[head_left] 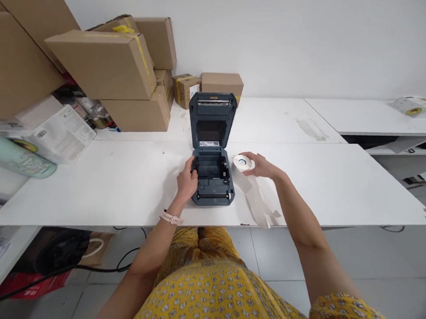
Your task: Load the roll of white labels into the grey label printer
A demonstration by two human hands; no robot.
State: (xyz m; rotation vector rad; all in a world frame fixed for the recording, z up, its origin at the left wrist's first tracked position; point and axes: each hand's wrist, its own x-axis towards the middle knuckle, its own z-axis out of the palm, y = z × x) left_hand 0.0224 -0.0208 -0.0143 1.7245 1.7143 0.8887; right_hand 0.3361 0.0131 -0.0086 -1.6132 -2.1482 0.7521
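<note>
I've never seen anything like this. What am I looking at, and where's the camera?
There's no robot here, just a person's bare hands. The single view comes from a camera worn on their head, looking forward and down. On the white table stands a dark boxy device, lid raised. The left hand touches its left side; the right hand holds a white roll with a loose strip trailing toward the table's near edge. Cardboard boxes are stacked behind, to the left.

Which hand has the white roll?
The right hand: its fingers grip the white roll. The left hand, with a pink strap at the wrist, is at the left edge of the open printer.
</note>
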